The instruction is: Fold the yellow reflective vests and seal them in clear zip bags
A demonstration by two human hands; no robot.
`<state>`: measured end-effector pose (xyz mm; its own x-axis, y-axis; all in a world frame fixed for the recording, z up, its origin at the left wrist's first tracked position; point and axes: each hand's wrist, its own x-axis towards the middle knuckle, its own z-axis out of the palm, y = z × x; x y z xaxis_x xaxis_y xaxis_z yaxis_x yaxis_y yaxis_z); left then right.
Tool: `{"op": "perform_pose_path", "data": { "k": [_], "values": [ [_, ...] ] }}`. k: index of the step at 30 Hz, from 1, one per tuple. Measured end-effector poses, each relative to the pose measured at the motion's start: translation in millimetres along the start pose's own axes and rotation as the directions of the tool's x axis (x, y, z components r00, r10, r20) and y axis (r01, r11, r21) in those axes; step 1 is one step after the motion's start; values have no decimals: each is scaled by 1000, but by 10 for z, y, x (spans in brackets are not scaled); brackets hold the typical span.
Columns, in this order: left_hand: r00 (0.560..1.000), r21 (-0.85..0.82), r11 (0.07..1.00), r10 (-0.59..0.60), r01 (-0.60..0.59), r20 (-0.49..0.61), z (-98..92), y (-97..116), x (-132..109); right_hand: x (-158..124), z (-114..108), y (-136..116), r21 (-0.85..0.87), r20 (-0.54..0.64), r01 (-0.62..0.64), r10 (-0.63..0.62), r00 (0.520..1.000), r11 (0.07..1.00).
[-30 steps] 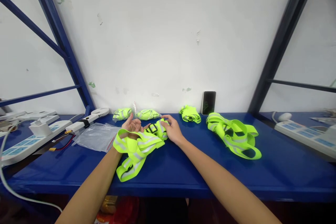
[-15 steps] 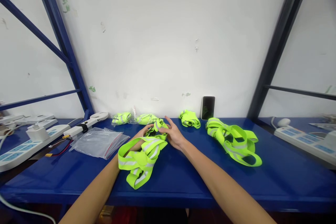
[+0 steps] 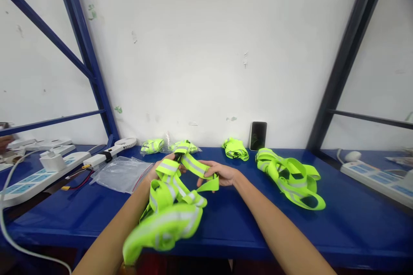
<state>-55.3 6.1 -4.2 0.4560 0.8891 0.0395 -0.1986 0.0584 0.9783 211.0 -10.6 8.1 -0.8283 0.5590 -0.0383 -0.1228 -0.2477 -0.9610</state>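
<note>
A neon-yellow reflective strap vest [image 3: 167,193], with silver stripes and black buckles, hangs in loose loops between my hands. My left hand [image 3: 156,172] grips its bunched straps near the top; the straps cover most of those fingers. My right hand [image 3: 222,173] pinches one strap end by a small black fitting. Lower loops dangle past the table's front edge, blurred by motion. To the right lies a second, loosely spread strap vest [image 3: 290,176]. Against the wall sits a folded strap vest [image 3: 235,149], with two bagged ones [image 3: 152,146] further left.
Clear zip bags [image 3: 121,174] are stacked left of my left forearm. Beyond them are a white handheld fan [image 3: 125,142] and a power strip [image 3: 41,180] with cables. A phone [image 3: 258,135] leans on the wall. Another power strip [image 3: 377,178] lies at right. Blue frame posts flank the table [image 3: 238,223].
The vest's bundled top has come apart into longer loops, and its lower part has swung toward me. My right hand has moved lower and right, drawing out a strap. The view shifted slightly.
</note>
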Motion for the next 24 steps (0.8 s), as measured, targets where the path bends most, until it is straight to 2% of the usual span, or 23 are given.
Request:
{"op": "perform_pose_path", "data": {
  "k": [2, 3, 4, 5, 6, 7, 8, 9, 10, 11, 12, 13, 16, 17, 18, 19, 20, 23, 24],
  "values": [
    [986, -40, 997, -53, 60, 161, 9, 37, -31, -45, -75, -17, -67, 13, -66, 67, 998, 996],
    [965, -33, 995, -83, 95, 249, 17, 50, -50, -49, -114, -17, -104, -38, -54, 51, 998, 993],
    [940, -13, 992, -116, 127, 319, 29, 58, -69, -38, -154, -9, -148, -145, -19, -3, 989, 989],
    [919, 18, 987, -153, 158, 364, 46, 63, -87, -16, -194, 6, -207, -298, 23, -86, 951, 978],
    [903, 51, 982, -189, 183, 386, 68, 66, -103, 15, -233, 26, -286, -468, 57, -192, 863, 956],
    [892, 86, 975, -223, 206, 393, 96, 68, -114, 50, -267, 50, -380, -618, 60, -302, 726, 923],
    [884, 118, 967, -254, 225, 393, 128, 71, -121, 84, -292, 73, -477, -708, 33, -406, 578, 878],
    [875, 149, 959, -282, 242, 394, 164, 76, -123, 112, -305, 92, -567, -739, -11, -502, 449, 824],
    [865, 177, 951, -306, 255, 398, 202, 85, -123, 133, -301, 107, -645, -721, -50, -586, 370, 763],
    [854, 203, 943, -328, 266, 404, 240, 98, -120, 147, -277, 116, -712, -675, -66, -654, 341, 699],
    [846, 229, 934, -348, 275, 403, 276, 114, -117, 154, -233, 119, -766, -615, -61, -702, 358, 640],
    [844, 255, 925, -365, 282, 394, 309, 133, -115, 157, -172, 117, -808, -549, -36, -729, 409, 588],
    [856, 331, 896, -402, 295, 324, 375, 192, -108, 161, 68, 104, -873, -335, 63, -688, 644, 483],
    [860, 355, 885, -413, 302, 299, 382, 205, -102, 164, 143, 100, -885, -268, 85, -650, 712, 458],
    [864, 376, 875, -420, 304, 278, 380, 212, -91, 166, 207, 96, -894, -222, 98, -622, 751, 438],
    [869, 395, 869, -418, 298, 263, 368, 212, -74, 168, 257, 91, -902, -201, 100, -612, 765, 421],
    [879, 410, 867, -405, 283, 250, 349, 205, -51, 167, 290, 84, -908, -204, 91, -623, 755, 408],
    [939, 416, 886, -299, 206, 172, 263, 163, 43, 141, 319, 43, -914, -301, 21, -712, 635, 405],
    [954, 406, 893, -268, 194, 133, 236, 151, 73, 126, 314, 22, -909, -329, 1, -723, 608, 416]
  ]
}}
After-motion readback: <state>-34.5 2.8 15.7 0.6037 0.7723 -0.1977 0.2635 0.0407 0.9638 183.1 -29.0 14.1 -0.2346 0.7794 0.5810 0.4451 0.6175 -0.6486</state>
